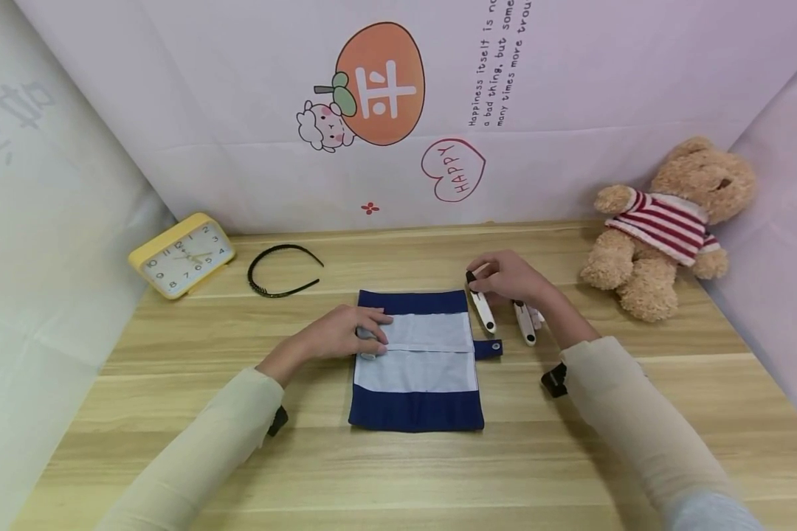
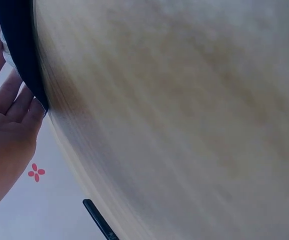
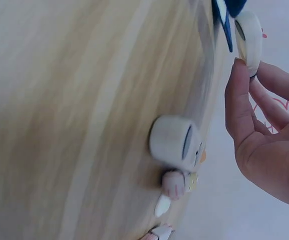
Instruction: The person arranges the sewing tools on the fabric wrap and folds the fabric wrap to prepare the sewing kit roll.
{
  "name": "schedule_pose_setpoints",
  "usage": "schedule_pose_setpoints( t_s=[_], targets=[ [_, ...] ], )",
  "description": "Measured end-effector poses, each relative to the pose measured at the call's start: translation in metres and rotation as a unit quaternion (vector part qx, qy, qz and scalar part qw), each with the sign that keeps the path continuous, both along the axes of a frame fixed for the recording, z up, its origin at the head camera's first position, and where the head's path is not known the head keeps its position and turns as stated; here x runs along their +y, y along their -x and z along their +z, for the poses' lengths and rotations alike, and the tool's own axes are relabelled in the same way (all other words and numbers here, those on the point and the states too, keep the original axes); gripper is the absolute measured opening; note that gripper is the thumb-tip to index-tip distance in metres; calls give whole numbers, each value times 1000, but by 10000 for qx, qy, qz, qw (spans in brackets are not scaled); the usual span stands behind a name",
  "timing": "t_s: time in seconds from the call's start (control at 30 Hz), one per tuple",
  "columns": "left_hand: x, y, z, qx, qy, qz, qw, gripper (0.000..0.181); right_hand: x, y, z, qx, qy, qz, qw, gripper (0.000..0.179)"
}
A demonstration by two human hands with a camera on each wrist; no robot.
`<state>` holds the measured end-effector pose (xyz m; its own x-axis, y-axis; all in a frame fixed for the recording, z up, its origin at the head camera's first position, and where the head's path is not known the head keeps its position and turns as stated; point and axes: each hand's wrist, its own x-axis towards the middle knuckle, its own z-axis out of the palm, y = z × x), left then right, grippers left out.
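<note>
A navy fabric case point(image 1: 416, 409) with pale inner panels lies spread flat, its snap strap point(image 1: 488, 349) pointing right. My left hand point(image 1: 345, 332) rests on the case's left edge, fingers loosely bent over the pale panel. Under those fingers a small whitish rounded thing point(image 2: 8, 52) shows beside the navy cloth, mostly hidden. With thumb and fingertips, my right hand point(image 1: 508, 276) pinches the black end of a slim white device point(image 1: 483, 313), tilted at the case's upper right corner. A similar white device point(image 1: 525, 324) lies just right of it, partly beneath the right hand.
A black headband point(image 1: 260, 284) and a yellow alarm clock point(image 1: 186, 258) are at the back left. A teddy bear point(image 1: 667, 228) in a striped top leans at the back right. White printed cloth point(image 1: 239, 169) rises behind the wooden table point(image 1: 272, 479).
</note>
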<state>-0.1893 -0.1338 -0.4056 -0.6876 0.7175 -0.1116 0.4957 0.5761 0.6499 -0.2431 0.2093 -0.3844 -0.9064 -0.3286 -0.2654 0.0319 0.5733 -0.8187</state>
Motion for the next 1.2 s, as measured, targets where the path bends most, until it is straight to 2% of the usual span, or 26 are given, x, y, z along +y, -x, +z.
schedule_pose_setpoints(
  t_s=[0.4, 0.7, 1.2],
  targets=[
    [-1, 2, -1, 13, 25, -68, 10000, 17, -22, 4, 3, -45, 345, -218, 9992, 42],
    [-1, 1, 1, -91, -6, -20, 10000, 16, -41, 0, 7, -60, 656, -123, 9978, 43],
    [0, 4, -2, -172, 32, 60, 9998, 10, -74, 1, 0, -289, 1135, -59, 9931, 42]
  ],
)
